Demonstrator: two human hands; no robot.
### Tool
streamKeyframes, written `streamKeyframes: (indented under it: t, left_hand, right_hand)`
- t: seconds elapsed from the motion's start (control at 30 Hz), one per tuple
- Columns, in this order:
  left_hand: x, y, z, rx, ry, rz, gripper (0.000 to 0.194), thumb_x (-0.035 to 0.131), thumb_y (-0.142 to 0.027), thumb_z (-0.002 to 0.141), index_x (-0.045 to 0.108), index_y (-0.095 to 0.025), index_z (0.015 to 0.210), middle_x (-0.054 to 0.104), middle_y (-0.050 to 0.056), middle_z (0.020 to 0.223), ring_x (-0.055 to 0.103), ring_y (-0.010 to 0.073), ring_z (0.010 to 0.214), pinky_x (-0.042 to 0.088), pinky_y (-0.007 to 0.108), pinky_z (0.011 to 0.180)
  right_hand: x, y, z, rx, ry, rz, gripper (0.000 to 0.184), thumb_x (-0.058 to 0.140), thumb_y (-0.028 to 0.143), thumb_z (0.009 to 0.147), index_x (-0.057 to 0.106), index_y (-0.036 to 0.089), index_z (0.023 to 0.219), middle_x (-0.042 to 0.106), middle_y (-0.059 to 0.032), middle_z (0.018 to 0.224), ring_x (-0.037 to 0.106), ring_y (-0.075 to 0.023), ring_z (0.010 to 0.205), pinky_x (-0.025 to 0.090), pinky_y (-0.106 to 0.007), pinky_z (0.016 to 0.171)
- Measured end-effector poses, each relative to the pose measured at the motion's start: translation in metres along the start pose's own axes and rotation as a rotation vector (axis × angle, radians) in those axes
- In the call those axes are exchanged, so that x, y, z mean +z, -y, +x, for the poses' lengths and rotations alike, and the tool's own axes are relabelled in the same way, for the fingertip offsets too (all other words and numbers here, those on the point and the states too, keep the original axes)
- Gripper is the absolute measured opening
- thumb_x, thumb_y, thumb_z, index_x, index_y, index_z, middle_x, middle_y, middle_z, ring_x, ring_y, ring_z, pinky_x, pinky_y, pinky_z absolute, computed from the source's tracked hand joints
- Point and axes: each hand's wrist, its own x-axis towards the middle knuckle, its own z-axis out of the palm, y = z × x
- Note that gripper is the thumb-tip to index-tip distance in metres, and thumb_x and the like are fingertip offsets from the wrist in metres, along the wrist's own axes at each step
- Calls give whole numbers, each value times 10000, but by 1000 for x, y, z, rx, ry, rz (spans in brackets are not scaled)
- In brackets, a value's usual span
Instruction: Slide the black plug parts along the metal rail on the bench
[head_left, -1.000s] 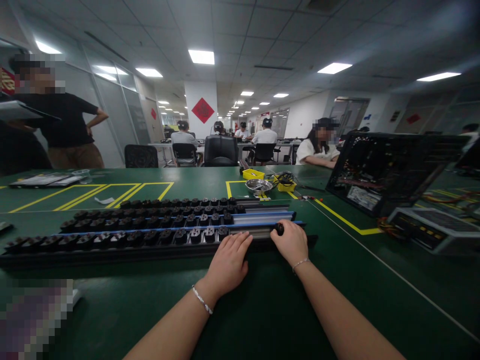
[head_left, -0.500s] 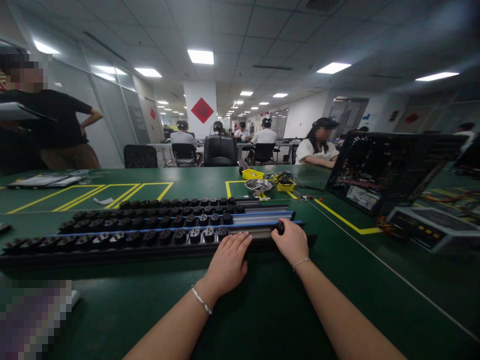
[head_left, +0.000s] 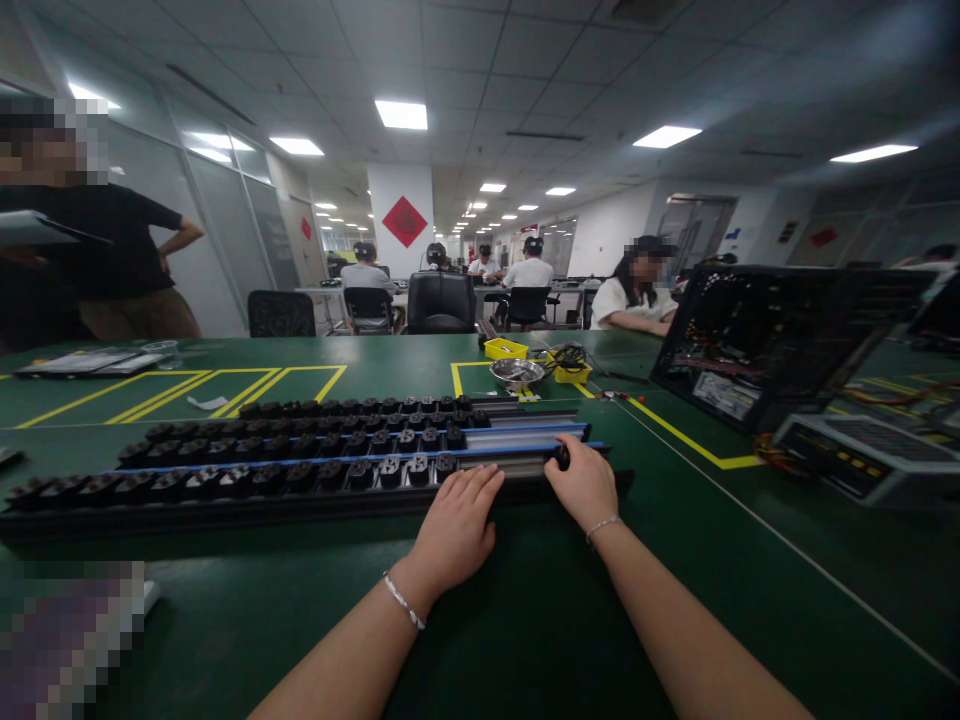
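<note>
Several long black track rails [head_left: 525,464] lie side by side across the table, with blue strips along some edges. Rows of black power-socket modules [head_left: 328,472] sit on their left and middle stretches. My left hand [head_left: 456,525] rests on the front rail just right of the last module, fingers stretched out flat and together. At that rail's right end, my right hand [head_left: 586,485] has thumb and fingers closed round a black socket module [head_left: 562,456], which the fingers partly cover. Bare metal channel shows between the two hands.
Beyond the rails stand a metal bowl [head_left: 517,373], a yellow tray [head_left: 505,348] and coiled cables [head_left: 571,356]. An open computer case [head_left: 772,345] and a power supply unit [head_left: 870,455] are at right. A person [head_left: 637,290] sits across the table; another [head_left: 112,230] stands left.
Both hands stay almost where they were; the right hand's fingers have shifted only slightly. The standing person at the left has leaned a little further left.
</note>
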Motion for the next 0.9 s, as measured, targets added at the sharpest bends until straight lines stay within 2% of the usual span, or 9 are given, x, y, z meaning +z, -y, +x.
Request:
streamKeyframes:
  t: [0.2,0.53,0.9]
  left_hand:
    - [1,0,0,3,-7,-8,647,500,-174,754,314,-228,1371,388,39,1445,328,201,1318,244,425,1112]
    - [1,0,0,3,-6,-5,637,495,-184,762,313,-228,1371,389,43,1445,326,207,1323,246,432,1110]
    - [0,-1,0,3,-10,-17,617,484,-191,774,322,-222,1368,383,31,1449,326,201,1321,234,419,1116]
  right_hand:
    - [0,2,-4,70,-27,-4,404,470,297,774,548,198,1158,629,-84,1119,529,-234,1088,246,-429,1017]
    - [1,-1,-5,60,-56,32,400,481,296,762,552,212,1146,637,-70,1084,543,-221,1046,281,-384,982]
    - [-1,-1,-4,63,-31,15,394,464,287,777,556,207,1152,641,-71,1077,553,-229,1032,307,-371,953]
